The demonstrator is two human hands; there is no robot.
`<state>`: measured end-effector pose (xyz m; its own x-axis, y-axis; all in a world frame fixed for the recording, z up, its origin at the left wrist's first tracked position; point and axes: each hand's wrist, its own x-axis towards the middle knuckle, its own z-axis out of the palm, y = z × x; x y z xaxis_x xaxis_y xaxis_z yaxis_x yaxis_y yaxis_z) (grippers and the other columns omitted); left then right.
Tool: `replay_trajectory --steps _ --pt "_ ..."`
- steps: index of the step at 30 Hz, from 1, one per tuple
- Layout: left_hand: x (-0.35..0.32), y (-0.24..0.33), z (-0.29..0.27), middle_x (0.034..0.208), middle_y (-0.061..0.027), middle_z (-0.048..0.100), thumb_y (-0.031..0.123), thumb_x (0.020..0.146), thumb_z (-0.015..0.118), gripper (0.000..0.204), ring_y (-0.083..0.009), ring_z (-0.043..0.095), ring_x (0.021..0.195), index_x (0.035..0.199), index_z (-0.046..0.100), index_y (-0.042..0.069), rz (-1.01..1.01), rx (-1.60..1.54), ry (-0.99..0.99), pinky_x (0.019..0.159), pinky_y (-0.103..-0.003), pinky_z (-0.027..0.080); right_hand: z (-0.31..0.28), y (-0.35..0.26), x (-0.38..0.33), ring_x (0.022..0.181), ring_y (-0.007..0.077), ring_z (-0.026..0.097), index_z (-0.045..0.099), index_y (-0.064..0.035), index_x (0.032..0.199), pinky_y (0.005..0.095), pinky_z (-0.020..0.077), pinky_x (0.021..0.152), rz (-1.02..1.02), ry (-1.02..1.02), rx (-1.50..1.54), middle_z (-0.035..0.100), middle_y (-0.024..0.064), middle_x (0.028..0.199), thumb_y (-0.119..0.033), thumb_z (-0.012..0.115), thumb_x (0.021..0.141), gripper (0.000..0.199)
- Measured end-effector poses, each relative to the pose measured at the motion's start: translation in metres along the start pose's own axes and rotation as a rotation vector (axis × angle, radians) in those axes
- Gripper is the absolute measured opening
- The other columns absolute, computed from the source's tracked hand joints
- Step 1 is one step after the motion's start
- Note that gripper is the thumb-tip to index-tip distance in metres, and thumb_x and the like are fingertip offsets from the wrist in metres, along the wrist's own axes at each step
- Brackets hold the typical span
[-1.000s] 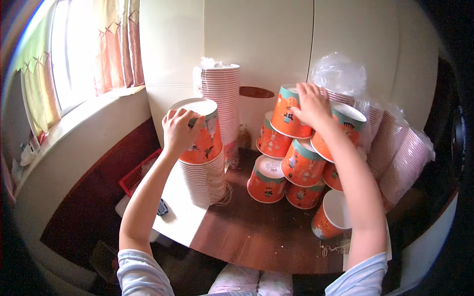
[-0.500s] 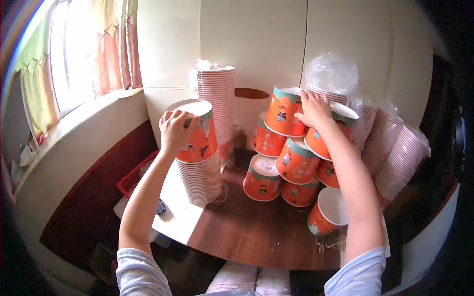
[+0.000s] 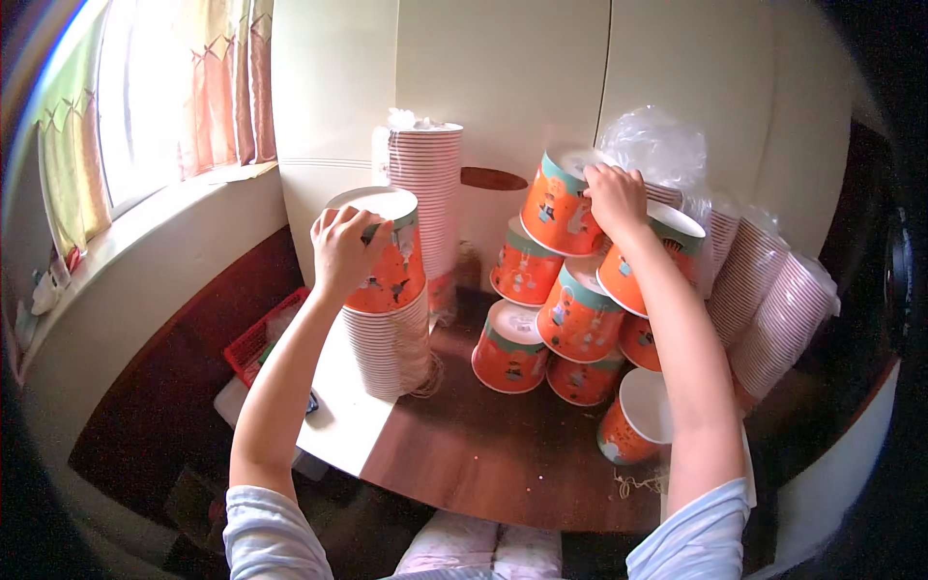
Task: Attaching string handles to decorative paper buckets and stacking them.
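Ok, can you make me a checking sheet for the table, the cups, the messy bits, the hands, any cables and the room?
Surface: brown tabletop, white section on the left.
Cups: pile of upside-down orange cups; tilted cup at its top; one cup showing its open mouth.
Clutter: loose string, red basket, plastic-wrapped stacks.
Left hand: on the top cup of the left stack.
Right hand: gripping the tilted cup's upper edge.
Cables: nothing seen.
Surroundings: bright window, curtains, pale wall.
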<state>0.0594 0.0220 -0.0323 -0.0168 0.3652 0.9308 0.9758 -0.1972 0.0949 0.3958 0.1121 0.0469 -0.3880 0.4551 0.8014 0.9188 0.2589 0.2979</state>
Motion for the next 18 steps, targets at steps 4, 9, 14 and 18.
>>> replay_trajectory --steps 4,9,14,18 --pt "0.0 0.001 0.002 0.082 -0.0035 0.058 0.032 0.075 0.059 0.02 -0.025 0.05 0.088 0.078 0.063 0.012 0.007 -0.015 -0.004 0.082 -0.042 0.035 -0.017 0.004 0.007 0.082 0.0223 0.056 0.054 -0.0099 0.079 0.0371 0.0374 0.066 0.0 0.134 0.141 0.059 0.005 0.08 -0.016 0.057 0.073 0.009" --pt "0.0 -0.006 -0.004 0.092 -0.005 0.058 0.031 0.077 0.056 0.024 -0.0262 0.048 0.097 0.089 0.061 0.011 0.016 -0.007 -0.048 0.087 -0.042 0.031 -0.058 -0.005 0.002 0.069 0.029 0.059 0.055 -0.0033 0.08 0.0362 0.0452 0.059 0.131 0.247 0.585 0.06 0.0119 0.078 -0.012 0.058 0.074 0.011" --pt "-0.014 0.022 -0.02 0.125 -0.0118 0.042 0.032 0.078 0.054 0.051 -0.0293 0.032 0.121 0.12 0.042 0.006 0.112 0.014 -0.029 0.1 -0.045 0.02 -0.076 0.007 -0.07 0.068 0.0127 0.055 0.057 -0.0005 0.083 0.0254 0.0441 0.06 0.427 -0.057 1.154 0.057 0.0044 0.073 -0.006 0.056 0.078 0.007" --pt "-0.05 0.073 -0.036 0.108 -0.0167 0.051 0.023 0.08 0.051 0.052 -0.0227 0.053 0.093 0.124 0.033 0.001 -0.166 -1.172 -0.438 0.081 -0.034 0.043 -0.08 -0.003 -0.143 0.073 0.0133 0.055 0.053 -0.0037 0.089 0.0254 0.0462 0.066 0.89 -0.343 1.867 0.057 0.0033 0.081 -0.007 0.053 0.082 0.008"
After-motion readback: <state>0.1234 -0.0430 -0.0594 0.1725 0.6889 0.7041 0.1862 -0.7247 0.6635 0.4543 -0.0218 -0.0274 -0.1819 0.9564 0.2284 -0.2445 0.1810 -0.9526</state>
